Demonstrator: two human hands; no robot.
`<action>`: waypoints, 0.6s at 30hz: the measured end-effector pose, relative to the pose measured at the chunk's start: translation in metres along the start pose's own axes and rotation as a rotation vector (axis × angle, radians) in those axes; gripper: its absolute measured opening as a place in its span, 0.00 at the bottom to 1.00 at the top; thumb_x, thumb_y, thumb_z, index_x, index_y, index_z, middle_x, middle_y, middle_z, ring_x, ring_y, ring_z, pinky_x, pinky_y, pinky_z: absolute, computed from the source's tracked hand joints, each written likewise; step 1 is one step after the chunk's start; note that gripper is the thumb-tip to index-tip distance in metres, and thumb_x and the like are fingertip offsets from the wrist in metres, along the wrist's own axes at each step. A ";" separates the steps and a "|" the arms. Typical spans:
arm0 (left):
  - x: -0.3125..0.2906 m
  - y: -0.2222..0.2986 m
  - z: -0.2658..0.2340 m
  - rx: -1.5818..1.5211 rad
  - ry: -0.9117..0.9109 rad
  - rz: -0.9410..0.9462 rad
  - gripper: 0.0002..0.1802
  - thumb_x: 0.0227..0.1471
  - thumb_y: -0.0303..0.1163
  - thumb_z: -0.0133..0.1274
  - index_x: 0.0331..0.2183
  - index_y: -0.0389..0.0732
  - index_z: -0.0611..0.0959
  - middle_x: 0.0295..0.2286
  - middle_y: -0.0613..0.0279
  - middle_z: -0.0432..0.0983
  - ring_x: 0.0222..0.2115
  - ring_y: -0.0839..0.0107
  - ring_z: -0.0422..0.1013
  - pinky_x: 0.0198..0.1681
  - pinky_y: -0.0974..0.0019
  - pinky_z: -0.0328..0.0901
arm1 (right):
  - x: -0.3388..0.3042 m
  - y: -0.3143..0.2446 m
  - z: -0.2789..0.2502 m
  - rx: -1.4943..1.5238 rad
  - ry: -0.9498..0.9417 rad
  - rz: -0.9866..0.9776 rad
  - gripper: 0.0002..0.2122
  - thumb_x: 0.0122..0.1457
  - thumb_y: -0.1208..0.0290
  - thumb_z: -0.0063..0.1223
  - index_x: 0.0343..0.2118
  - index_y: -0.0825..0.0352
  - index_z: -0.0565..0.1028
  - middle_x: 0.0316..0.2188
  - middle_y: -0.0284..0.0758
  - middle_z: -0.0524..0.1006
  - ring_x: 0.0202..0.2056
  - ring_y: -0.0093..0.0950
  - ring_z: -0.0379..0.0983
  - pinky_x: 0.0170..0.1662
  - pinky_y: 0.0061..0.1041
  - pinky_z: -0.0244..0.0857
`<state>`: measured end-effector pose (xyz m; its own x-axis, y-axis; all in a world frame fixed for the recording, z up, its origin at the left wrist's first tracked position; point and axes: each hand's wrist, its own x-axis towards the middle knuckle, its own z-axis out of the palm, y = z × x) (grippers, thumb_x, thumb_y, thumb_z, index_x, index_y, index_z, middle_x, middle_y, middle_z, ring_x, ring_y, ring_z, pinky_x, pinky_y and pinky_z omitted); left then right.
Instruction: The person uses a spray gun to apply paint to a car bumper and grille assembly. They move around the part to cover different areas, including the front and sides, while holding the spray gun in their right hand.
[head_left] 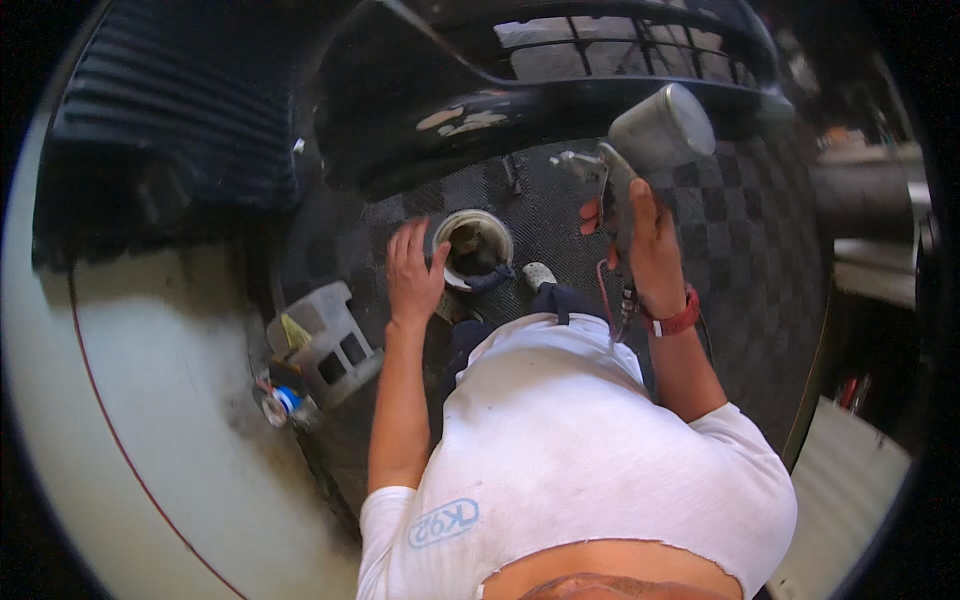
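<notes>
Nearest, at lower centre, was the white shirt (610, 420); the hose fitting (628, 297) just above it was best kept from snagging. Right of centre, the right hand (655, 250) was wrapped round the handle of the spray gun (622, 188), its silver cup (662, 130) tilted at upper right; a firm, level wrist seemed wise. Whether a finger pressed the trigger, I could not tell. Left of centre, the left hand (412, 270) had loosely spread fingers, apparently empty, beside the bucket (505, 238); it belonged clear of the nozzle. Farther, at upper centre, the black panel (380, 110) bore pale patches (475, 122).
</notes>
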<state>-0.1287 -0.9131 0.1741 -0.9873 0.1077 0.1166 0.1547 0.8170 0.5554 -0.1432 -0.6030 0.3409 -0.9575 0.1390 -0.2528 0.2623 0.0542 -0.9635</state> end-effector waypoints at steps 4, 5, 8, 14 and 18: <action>0.118 0.032 -0.037 0.025 0.032 0.487 0.33 0.58 0.46 0.58 0.60 0.41 0.72 0.58 0.49 0.68 0.61 0.48 0.62 0.64 0.50 0.56 | -0.032 0.001 0.030 0.069 0.176 0.014 0.27 0.72 0.47 0.34 0.51 0.68 0.74 0.33 0.36 0.81 0.32 0.22 0.79 0.19 0.17 0.64; 0.138 0.040 -0.039 0.035 0.019 0.564 0.34 0.58 0.46 0.58 0.60 0.41 0.71 0.59 0.50 0.67 0.62 0.48 0.61 0.65 0.50 0.55 | -0.038 0.004 0.034 0.081 0.201 0.022 0.27 0.72 0.46 0.34 0.51 0.69 0.74 0.33 0.37 0.81 0.32 0.22 0.79 0.19 0.17 0.64; 0.182 0.057 -0.021 0.130 -0.036 0.672 0.38 0.58 0.51 0.55 0.62 0.40 0.68 0.62 0.50 0.64 0.65 0.49 0.56 0.68 0.50 0.49 | -0.051 0.007 0.045 0.091 0.279 0.015 0.28 0.72 0.45 0.33 0.51 0.69 0.74 0.33 0.38 0.81 0.32 0.23 0.79 0.19 0.17 0.64; 0.217 0.086 0.049 0.467 -0.205 0.541 0.50 0.59 0.61 0.48 0.66 0.31 0.58 0.67 0.42 0.49 0.69 0.51 0.45 0.71 0.48 0.40 | -0.063 0.016 0.061 0.125 0.395 0.020 0.28 0.73 0.47 0.31 0.53 0.70 0.72 0.33 0.38 0.81 0.32 0.22 0.79 0.19 0.16 0.66; 0.217 0.125 0.073 0.478 -0.294 0.545 0.53 0.58 0.62 0.48 0.67 0.30 0.53 0.69 0.39 0.41 0.71 0.50 0.38 0.71 0.49 0.36 | -0.060 0.018 0.065 0.120 0.403 0.042 0.29 0.73 0.47 0.27 0.62 0.67 0.67 0.34 0.36 0.80 0.31 0.21 0.78 0.21 0.15 0.65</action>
<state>-0.3257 -0.7466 0.2089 -0.7559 0.6546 0.0109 0.6540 0.7542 0.0595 -0.0889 -0.6749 0.3332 -0.8164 0.5155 -0.2602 0.2613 -0.0721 -0.9626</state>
